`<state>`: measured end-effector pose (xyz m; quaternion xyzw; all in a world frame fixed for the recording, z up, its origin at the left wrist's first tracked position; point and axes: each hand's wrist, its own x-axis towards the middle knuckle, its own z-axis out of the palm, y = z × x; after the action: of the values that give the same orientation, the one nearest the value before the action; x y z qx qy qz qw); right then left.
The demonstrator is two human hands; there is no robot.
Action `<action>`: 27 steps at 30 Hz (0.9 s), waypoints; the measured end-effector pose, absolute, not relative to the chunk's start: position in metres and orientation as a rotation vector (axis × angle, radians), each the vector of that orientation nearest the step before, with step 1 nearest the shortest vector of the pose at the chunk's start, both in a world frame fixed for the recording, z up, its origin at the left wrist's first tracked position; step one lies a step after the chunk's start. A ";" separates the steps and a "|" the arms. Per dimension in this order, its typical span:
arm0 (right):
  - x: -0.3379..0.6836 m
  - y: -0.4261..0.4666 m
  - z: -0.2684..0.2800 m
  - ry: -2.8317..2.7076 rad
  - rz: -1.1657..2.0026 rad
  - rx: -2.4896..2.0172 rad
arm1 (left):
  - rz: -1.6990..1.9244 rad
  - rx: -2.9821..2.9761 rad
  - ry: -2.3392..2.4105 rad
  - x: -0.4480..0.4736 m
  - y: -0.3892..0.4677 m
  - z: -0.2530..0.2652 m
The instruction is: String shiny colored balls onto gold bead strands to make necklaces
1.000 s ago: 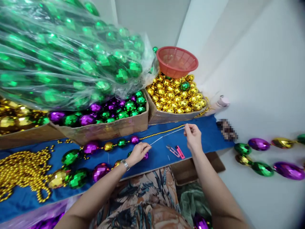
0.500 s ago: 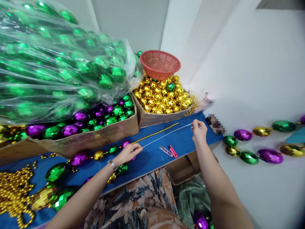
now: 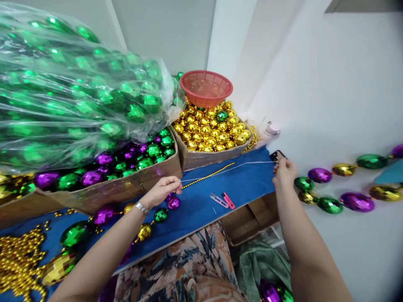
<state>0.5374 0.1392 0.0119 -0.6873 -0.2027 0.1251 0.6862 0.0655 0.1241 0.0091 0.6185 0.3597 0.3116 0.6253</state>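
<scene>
The left hand (image 3: 165, 188), at the frame's centre, pinches a white thread (image 3: 258, 162); the thread stretches above the blue-covered bench (image 3: 252, 180) to the right hand (image 3: 283, 168), right of centre, fingertips pinching it too; scissors (image 3: 215, 197) lie below.

The left hand (image 3: 163, 190) and right hand (image 3: 284, 171) hide the gripped parts of the thin white thread (image 3: 258, 162); the left forearm (image 3: 107, 247) covers some of the purple, green and gold faceted-ball garland (image 3: 105, 214). The left edge crops the clear plastic bag of green balls (image 3: 82, 98).
</scene>
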 end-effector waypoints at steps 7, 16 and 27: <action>0.477 0.123 -0.018 -0.451 0.524 -1.441 | 0.857 1.075 0.531 0.085 0.140 0.071; 0.410 0.120 -0.018 -0.641 0.721 -1.322 | 0.939 1.155 0.567 0.101 0.142 0.132; 0.452 0.097 -0.048 -0.853 0.722 -1.693 | 1.072 1.265 0.729 0.097 0.138 0.147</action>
<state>0.4516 0.0972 -0.0484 -0.7087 -0.3569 0.3024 0.5281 0.0972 0.1378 0.1468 0.5496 0.3166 0.4657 0.6171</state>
